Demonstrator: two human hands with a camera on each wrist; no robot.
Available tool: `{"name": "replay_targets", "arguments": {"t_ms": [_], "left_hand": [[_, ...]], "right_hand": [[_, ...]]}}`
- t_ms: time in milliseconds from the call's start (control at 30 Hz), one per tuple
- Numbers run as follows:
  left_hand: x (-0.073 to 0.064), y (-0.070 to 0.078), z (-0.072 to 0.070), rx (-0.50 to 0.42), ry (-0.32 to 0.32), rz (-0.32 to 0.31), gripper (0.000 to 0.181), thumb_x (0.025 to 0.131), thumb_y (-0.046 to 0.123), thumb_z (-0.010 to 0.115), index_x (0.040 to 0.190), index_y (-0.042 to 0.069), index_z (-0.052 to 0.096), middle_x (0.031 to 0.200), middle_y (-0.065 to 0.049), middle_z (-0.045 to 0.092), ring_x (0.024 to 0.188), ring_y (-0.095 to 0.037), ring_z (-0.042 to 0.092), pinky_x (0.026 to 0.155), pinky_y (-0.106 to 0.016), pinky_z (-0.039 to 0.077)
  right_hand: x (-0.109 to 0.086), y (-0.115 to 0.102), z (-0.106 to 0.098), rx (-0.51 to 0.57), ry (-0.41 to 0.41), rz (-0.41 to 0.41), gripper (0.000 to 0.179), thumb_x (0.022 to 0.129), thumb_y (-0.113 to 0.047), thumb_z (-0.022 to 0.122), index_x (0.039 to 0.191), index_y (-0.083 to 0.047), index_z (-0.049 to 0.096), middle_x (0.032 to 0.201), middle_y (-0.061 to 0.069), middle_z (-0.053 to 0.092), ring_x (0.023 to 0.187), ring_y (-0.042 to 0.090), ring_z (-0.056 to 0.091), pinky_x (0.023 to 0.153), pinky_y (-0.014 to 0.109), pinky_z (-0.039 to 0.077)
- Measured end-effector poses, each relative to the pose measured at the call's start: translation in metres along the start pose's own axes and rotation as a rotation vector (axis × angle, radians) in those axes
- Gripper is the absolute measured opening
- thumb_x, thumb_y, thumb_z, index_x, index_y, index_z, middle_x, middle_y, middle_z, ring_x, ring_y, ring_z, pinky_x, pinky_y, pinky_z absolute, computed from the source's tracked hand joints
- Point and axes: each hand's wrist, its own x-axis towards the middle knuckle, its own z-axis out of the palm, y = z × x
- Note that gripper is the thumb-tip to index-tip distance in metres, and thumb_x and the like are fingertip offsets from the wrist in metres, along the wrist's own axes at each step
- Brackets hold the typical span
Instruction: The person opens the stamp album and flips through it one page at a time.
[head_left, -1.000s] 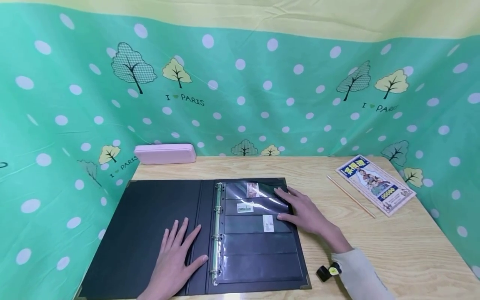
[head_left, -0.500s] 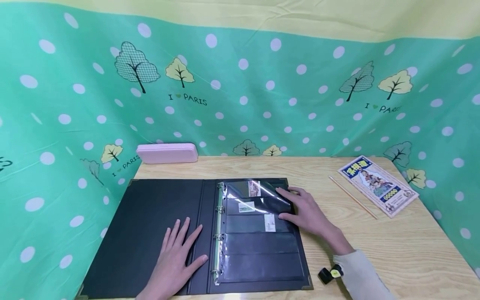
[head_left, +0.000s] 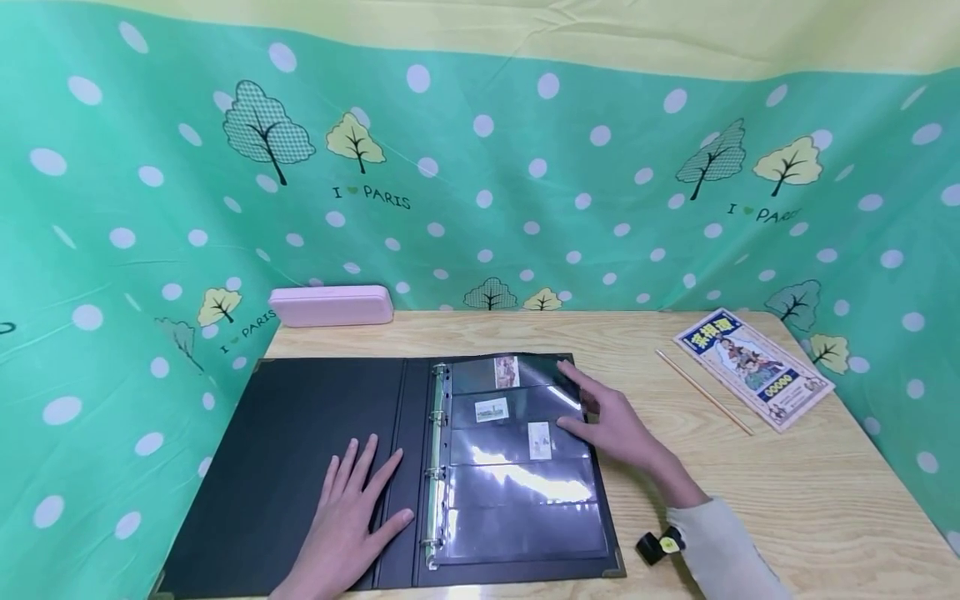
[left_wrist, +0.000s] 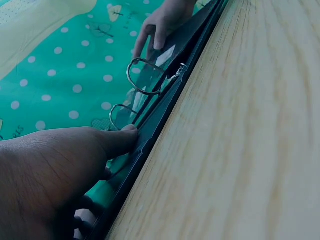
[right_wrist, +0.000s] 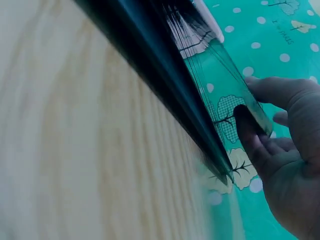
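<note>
A black ring-binder stamp album (head_left: pixel 300 400) lies spread on the table, with metal rings (head_left: pixel 435 473) along its spine. On its right side, a clear-pocketed dark page (head_left: pixel 525 533) carries a reddish stamp (head_left: pixel 506 372), a green-and-white stamp (head_left: pixel 491 410) and a pale stamp (head_left: pixel 539 440). My left hand (head_left: pixel 348 517) rests with spread fingers on the inside cover and near the spine. At the page's upper right edge, my right hand (head_left: pixel 611 421) holds the raised page (right_wrist: pixel 220 65) between thumb and fingers, as the right wrist view shows.
A pink case (head_left: pixel 332 307) stands at the back left against the dotted green curtain (head_left: pixel 480 167). To the right lie a thin wooden stick (head_left: pixel 705 392) and a colourful booklet (head_left: pixel 753 367). A small black device (head_left: pixel 656 546) sits at the right sleeve.
The page's right edge has risen, and its bright reflections have shifted down toward the lower pockets. My right fingers have moved slightly up with the edge; the left hand stays put.
</note>
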Motion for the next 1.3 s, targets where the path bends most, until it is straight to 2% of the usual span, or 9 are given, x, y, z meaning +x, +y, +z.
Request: {"name": "replay_targets", "arguments": {"t_ms": [100,267,367,567,700,900,1033,1167,1300], "left_hand": [[0.001,0.001,0.0,0.007,0.003,0.001,0.083,0.102,0.064,0.071,0.169,0.02,0.05,0.181,-0.023,0.024,0.168,-0.053,0.01,0.136,-0.057,-0.01],[0.002,0.001,0.0,0.008,-0.001,-0.003,0.083,0.102,0.065,0.07,0.169,0.021,0.049,0.181,-0.023,0.024,0.168,-0.053,0.01,0.136,-0.059,-0.008],[0.002,0.001,0.001,0.001,-0.007,-0.005,0.083,0.102,0.065,0.07,0.169,0.021,0.049,0.181,-0.023,0.024,0.168,-0.053,0.01,0.136,-0.059,-0.008],[0.002,0.001,0.002,-0.005,-0.009,-0.006,0.083,0.102,0.065,0.07,0.169,0.021,0.049,0.181,-0.023,0.024,0.168,-0.053,0.01,0.136,-0.059,-0.008],[0.002,0.001,0.001,-0.005,-0.009,-0.007,0.083,0.102,0.065,0.07,0.17,0.021,0.049,0.181,-0.023,0.024,0.168,-0.053,0.01,0.136,-0.059,-0.008],[0.0,0.001,0.0,-0.006,-0.015,-0.012,0.083,0.102,0.065,0.07,0.17,0.022,0.048,0.182,-0.022,0.024,0.168,-0.053,0.009,0.136,-0.061,-0.007],[0.0,0.001,-0.001,-0.011,-0.019,-0.017,0.083,0.102,0.065,0.07,0.169,0.022,0.049,0.181,-0.022,0.025,0.167,-0.054,0.01,0.136,-0.062,-0.007],[0.0,0.0,-0.001,-0.007,0.001,-0.003,0.081,0.102,0.063,0.071,0.168,0.021,0.051,0.181,-0.023,0.027,0.167,-0.054,0.012,0.136,-0.061,-0.006],[0.0,0.0,-0.001,-0.007,0.019,-0.001,0.077,0.102,0.06,0.073,0.166,0.02,0.054,0.18,-0.023,0.028,0.166,-0.054,0.014,0.136,-0.06,-0.005]], "right_hand": [[0.003,-0.001,0.002,0.035,0.023,-0.007,0.092,0.092,0.002,0.087,0.171,-0.006,0.041,0.179,0.024,0.029,0.105,0.029,0.072,0.093,0.035,0.065],[0.005,-0.002,0.003,0.127,0.046,0.005,0.094,0.092,0.006,0.086,0.173,-0.008,0.038,0.183,0.022,0.015,0.073,0.011,0.052,0.067,0.021,0.055],[0.003,-0.004,0.001,0.226,0.055,0.023,0.093,0.095,0.007,0.083,0.174,-0.013,0.038,0.183,0.019,0.02,0.077,0.008,0.055,0.066,0.02,0.054],[0.0,-0.01,-0.004,0.407,0.067,0.025,0.098,0.097,0.006,0.08,0.177,-0.017,0.028,0.169,0.029,0.04,0.113,0.01,0.067,0.082,0.023,0.062],[-0.002,-0.013,-0.007,0.454,0.066,0.015,0.097,0.103,0.003,0.074,0.179,-0.022,0.02,0.157,0.033,0.051,0.123,0.011,0.061,0.092,0.019,0.056],[-0.004,-0.015,-0.009,0.458,0.044,-0.023,0.085,0.108,-0.002,0.067,0.179,-0.02,0.024,0.151,0.032,0.058,0.131,0.011,0.057,0.11,0.015,0.046],[-0.003,-0.015,-0.01,0.524,0.022,-0.059,0.078,0.11,-0.001,0.061,0.178,-0.016,0.026,0.139,0.019,0.066,0.115,0.009,0.064,0.096,0.019,0.056],[-0.001,-0.016,-0.009,0.756,-0.044,-0.089,0.065,0.115,-0.001,0.048,0.176,-0.011,0.028,0.123,0.0,0.071,0.102,0.005,0.07,0.078,0.022,0.061],[0.001,-0.017,-0.006,0.845,-0.086,-0.156,0.072,0.109,0.012,0.047,0.176,-0.007,0.027,0.13,-0.002,0.073,0.116,0.008,0.072,0.088,0.022,0.062]]}}
